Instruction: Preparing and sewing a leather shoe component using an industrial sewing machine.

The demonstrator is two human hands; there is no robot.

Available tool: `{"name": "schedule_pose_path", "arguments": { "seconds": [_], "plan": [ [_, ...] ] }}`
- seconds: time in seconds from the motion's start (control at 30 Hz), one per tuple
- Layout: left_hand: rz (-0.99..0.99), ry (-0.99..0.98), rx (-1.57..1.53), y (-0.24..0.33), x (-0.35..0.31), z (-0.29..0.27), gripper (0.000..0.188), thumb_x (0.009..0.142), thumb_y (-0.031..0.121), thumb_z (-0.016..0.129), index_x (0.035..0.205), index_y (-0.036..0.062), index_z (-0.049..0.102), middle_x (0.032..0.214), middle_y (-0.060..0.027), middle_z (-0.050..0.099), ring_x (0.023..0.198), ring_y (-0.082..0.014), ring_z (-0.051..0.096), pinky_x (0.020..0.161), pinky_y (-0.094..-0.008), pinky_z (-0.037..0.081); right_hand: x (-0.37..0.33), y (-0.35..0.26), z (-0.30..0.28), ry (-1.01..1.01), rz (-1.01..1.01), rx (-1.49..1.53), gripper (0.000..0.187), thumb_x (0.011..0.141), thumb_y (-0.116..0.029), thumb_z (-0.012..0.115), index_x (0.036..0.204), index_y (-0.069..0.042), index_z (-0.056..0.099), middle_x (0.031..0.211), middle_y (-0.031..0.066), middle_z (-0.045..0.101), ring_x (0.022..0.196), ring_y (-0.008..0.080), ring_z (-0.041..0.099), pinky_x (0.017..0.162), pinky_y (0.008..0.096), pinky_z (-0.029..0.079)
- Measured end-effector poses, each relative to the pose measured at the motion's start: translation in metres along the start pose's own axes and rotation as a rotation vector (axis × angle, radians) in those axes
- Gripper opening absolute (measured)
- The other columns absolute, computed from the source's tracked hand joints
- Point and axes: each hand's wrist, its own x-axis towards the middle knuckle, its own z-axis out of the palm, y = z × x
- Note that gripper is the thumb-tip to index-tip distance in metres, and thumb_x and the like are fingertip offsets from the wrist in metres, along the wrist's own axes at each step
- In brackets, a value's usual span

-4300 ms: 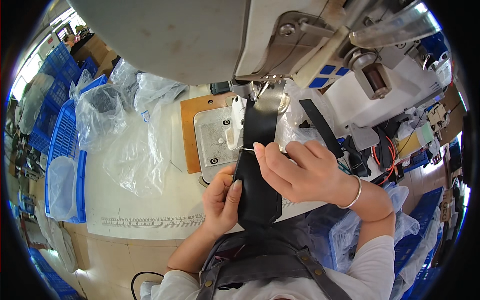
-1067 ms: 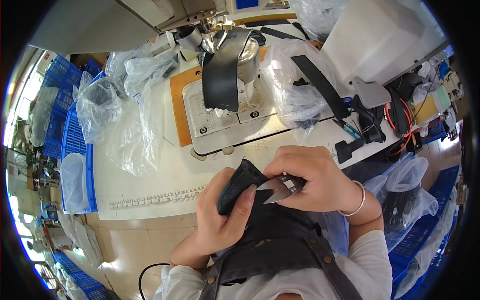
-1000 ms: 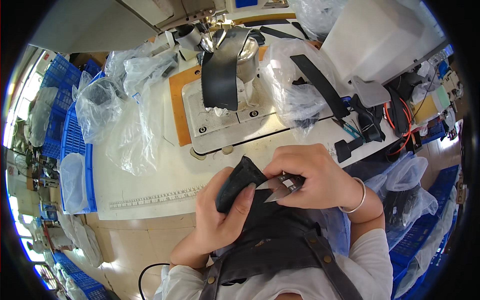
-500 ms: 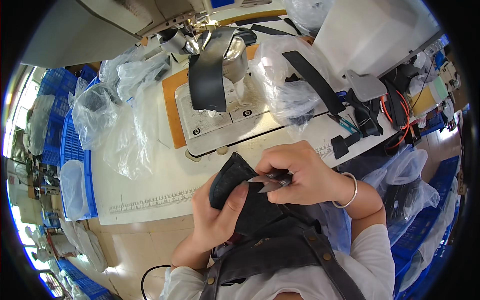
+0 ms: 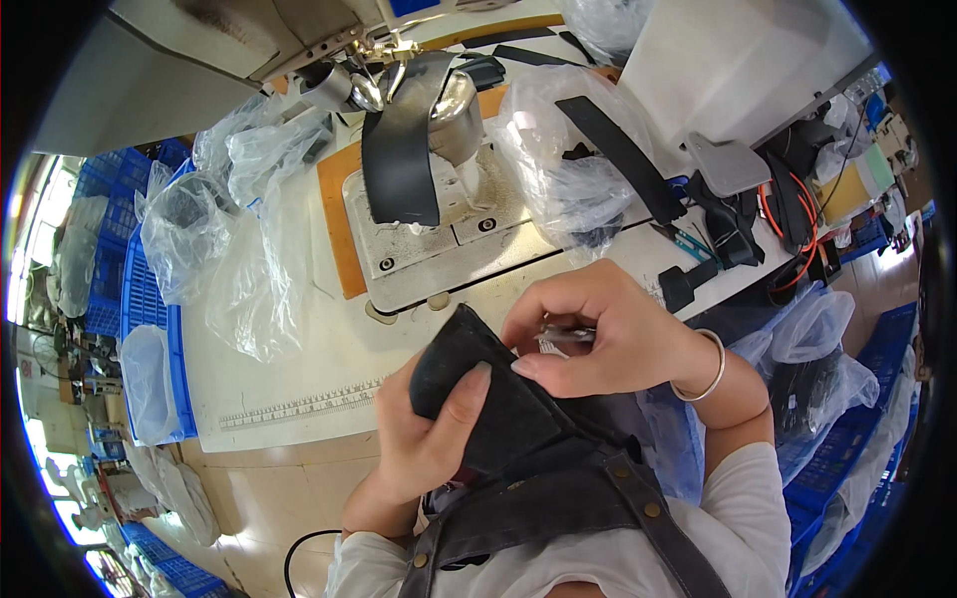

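My left hand grips a black leather-like piece, folded or curved, in front of my apron. The thumb presses on its face and the fingers wrap behind its left side. My right hand is closed around small metal thread snips, mostly hidden in the palm. Its thumb and fingertips meet at the upper right edge of the black piece. Whether they also pinch a thread there is too small to tell.
Beyond my hands stands a sewing machine with a wide black strip hanging over its bed. Clear plastic bags lie left. Another black strip, teal-handled pliers and a grey pad lie right. Blue crates flank the table.
The snips' blades, which pointed at the black piece, have turned back into my right palm. My right thumb and fingertips have come to the piece's edge. My left hand keeps its grip.
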Motion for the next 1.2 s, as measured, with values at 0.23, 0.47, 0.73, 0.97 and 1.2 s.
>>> {"name": "schedule_pose_path", "arguments": {
  "seconds": [0.23,0.47,0.73,0.97,1.2],
  "plan": [
    [0.131,-0.03,0.231,0.0,0.004,0.004,0.018,0.084,0.01,0.058,0.095,-0.0049,0.057,0.073,-0.0061,0.058,0.064,-0.009,0.05,0.059,-0.023,0.042,0.0,0.008,0.0,0.016,-0.174,-0.279,0.013,0.069,-0.005,0.061,0.081,-0.001,0.059,0.062,0.0023,0.055,0.055,0.0054,0.047,0.05,0.0219,0.038],
    [0.152,-0.041,0.244,-0.004,0.006,0.005,0.019,0.084,0.01,0.058,0.096,-0.0038,0.058,0.071,-0.0074,0.058,0.063,-0.01,0.051,0.058,-0.0234,0.042,0.001,0.005,-0.001,0.055,-0.059,-0.08,0.013,0.067,-0.007,0.063,0.078,-0.001,0.058,0.061,0.0022,0.054,0.053,0.0073,0.048,0.049,0.0226,0.039],
    [0.165,-0.065,0.259,-0.002,0.005,0.01,0.017,0.084,0.009,0.058,0.094,-0.0044,0.057,0.07,-0.0078,0.058,0.061,-0.0102,0.051,0.057,-0.0235,0.042,-0.004,0.011,-0.001,0.07,-0.193,-0.279,0.011,0.069,-0.007,0.06,0.078,-0.002,0.058,0.061,0.0019,0.054,0.053,0.0064,0.047,0.049,0.0226,0.038],
    [0.15,-0.089,0.262,0.001,0.006,0.009,0.015,0.083,0.008,0.058,0.092,-0.0041,0.057,0.069,-0.0078,0.057,0.059,-0.0105,0.049,0.056,-0.0231,0.041,-0.004,0.006,-0.006,0.049,-0.119,-0.018,0.011,0.069,-0.006,0.059,0.079,-0.001,0.058,0.064,0.0017,0.055,0.056,0.0055,0.047,0.05,0.0216,0.038],
    [0.184,-0.113,0.336,0.004,0.008,0.015,0.016,0.083,0.007,0.058,0.096,-0.0027,0.058,0.071,-0.0093,0.057,0.059,-0.0129,0.051,0.056,-0.024,0.041,-0.004,0.011,-0.004,0.1,-0.234,-0.198,0.017,0.067,-0.012,0.063,0.075,0.001,0.055,0.06,0.0112,0.054,0.051,0.0243,0.051,0.05,0.031,0.04]
  ]
}}
